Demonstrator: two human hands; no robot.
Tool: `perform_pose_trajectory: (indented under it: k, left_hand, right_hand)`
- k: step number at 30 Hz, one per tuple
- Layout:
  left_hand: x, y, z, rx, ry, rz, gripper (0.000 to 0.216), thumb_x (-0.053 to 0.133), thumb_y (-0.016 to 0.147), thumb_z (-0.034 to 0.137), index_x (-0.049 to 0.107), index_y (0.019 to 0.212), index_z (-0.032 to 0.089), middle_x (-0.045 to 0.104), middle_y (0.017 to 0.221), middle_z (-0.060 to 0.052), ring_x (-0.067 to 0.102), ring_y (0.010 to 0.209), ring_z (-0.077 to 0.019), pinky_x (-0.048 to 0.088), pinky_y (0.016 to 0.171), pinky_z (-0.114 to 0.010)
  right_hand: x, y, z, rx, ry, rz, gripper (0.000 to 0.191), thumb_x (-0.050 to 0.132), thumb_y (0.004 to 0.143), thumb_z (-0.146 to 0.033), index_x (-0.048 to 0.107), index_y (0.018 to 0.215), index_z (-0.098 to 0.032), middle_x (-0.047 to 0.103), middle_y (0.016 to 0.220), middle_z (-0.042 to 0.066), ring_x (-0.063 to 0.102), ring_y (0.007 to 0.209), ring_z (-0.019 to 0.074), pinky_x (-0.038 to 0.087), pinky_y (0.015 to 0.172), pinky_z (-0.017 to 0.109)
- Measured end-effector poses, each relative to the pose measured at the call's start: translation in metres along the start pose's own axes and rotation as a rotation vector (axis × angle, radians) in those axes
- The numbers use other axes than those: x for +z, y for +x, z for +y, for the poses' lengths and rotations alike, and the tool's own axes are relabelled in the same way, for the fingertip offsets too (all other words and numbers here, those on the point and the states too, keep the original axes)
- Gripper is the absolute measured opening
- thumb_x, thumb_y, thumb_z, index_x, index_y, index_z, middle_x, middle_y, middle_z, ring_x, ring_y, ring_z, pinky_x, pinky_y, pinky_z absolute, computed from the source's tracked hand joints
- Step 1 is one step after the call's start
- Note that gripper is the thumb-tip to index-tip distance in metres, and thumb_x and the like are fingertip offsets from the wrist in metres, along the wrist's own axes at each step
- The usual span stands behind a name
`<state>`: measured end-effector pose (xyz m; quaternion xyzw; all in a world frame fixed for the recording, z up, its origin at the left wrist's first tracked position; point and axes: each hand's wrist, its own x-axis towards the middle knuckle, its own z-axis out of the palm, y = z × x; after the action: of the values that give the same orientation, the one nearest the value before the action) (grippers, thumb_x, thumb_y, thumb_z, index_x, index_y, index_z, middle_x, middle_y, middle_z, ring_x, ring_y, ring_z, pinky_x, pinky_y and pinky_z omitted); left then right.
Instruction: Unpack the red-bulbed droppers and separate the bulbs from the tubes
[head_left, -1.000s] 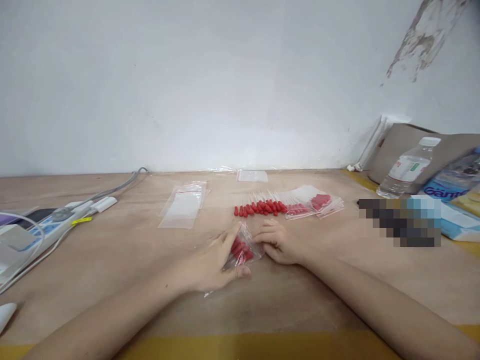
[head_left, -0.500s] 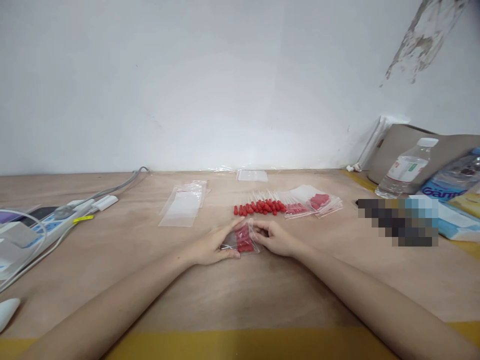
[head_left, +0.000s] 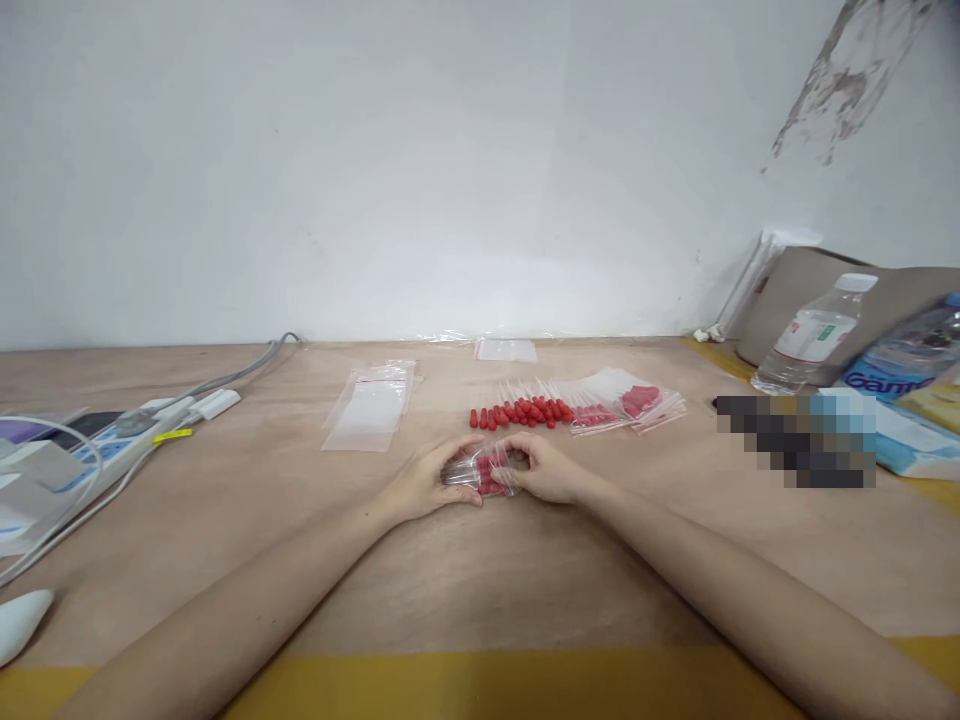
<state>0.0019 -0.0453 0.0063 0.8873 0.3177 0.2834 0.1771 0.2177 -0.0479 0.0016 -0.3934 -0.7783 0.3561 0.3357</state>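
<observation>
A clear plastic zip bag [head_left: 487,472] with red-tipped sticks inside is held low over the wood table. My left hand [head_left: 421,484] grips its left end, thumb along the near side and fingers along the far side. At the right end, my right hand [head_left: 553,470] pinches the plastic between thumb and fingers. Just beyond my hands lies a row of loose white sticks with red tips [head_left: 529,411]. Filled bags [head_left: 637,400] of the same sticks are fanned out to the right of that row.
A stack of flat clear zip bags [head_left: 367,408] lies at left, and more bags [head_left: 506,350] lie by the wall. Far left is a power strip [head_left: 112,450] with cables. A water bottle [head_left: 816,335], a blue packet [head_left: 911,440] and a blurred-out item [head_left: 795,440] are at right.
The bag is now more bunched between my hands, and its red ends show less flat than before. Both hands stay on it with small shifts. The view has moved slightly.
</observation>
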Motion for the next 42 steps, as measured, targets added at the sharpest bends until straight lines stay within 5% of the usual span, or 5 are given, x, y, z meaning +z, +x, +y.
perform_pose_trajectory:
  k: [11,18,21,26,42]
  left_hand:
    - [0.000,0.000,-0.002,-0.023,0.020,0.007,0.055,0.066,0.067,0.049,0.052,0.111,0.019,0.060,0.103,-0.005,0.056,0.093,-0.0190,0.045,0.081,-0.030]
    - [-0.005,0.000,0.000,-0.103,-0.026,-0.102,0.061,0.061,0.072,0.049,0.041,0.123,0.021,0.053,0.119,-0.007,0.051,0.107,-0.0213,0.041,0.090,-0.034]
    - [-0.007,0.001,0.004,-0.112,0.012,-0.141,0.061,0.058,0.074,0.049,0.039,0.124,0.021,0.051,0.122,-0.007,0.049,0.109,-0.0226,0.041,0.091,-0.036]
    - [-0.007,0.001,0.006,-0.117,0.080,-0.147,0.060,0.055,0.076,0.050,0.038,0.126,0.020,0.050,0.121,-0.009,0.048,0.108,-0.0242,0.040,0.091,-0.038]
    - [-0.007,0.000,0.004,-0.141,0.085,-0.155,0.064,0.054,0.076,0.052,0.037,0.128,0.020,0.047,0.125,-0.010,0.044,0.114,-0.0249,0.038,0.095,-0.039]
  right_hand:
    - [0.001,-0.001,0.004,0.105,-0.020,0.045,0.024,0.066,0.065,-0.033,0.056,0.076,-0.015,0.060,0.072,0.002,0.053,0.064,0.0119,0.041,0.056,0.024]
    - [-0.007,-0.003,-0.001,-0.141,0.032,-0.009,0.021,0.065,0.069,-0.029,0.060,0.084,-0.017,0.058,0.095,0.005,0.053,0.090,0.0157,0.041,0.083,0.031]
    - [-0.008,-0.004,0.000,-0.132,-0.023,-0.024,0.032,0.065,0.070,-0.030,0.060,0.099,-0.019,0.052,0.103,0.007,0.050,0.097,0.0167,0.039,0.088,0.033]
    - [-0.011,-0.003,-0.003,-0.071,-0.164,-0.076,0.040,0.064,0.071,-0.030,0.057,0.110,-0.022,0.051,0.101,0.006,0.049,0.093,0.0169,0.040,0.083,0.033]
    - [-0.011,0.003,-0.003,0.036,-0.044,-0.136,0.028,0.066,0.065,-0.028,0.056,0.087,-0.016,0.056,0.082,0.000,0.049,0.071,0.0117,0.038,0.063,0.024]
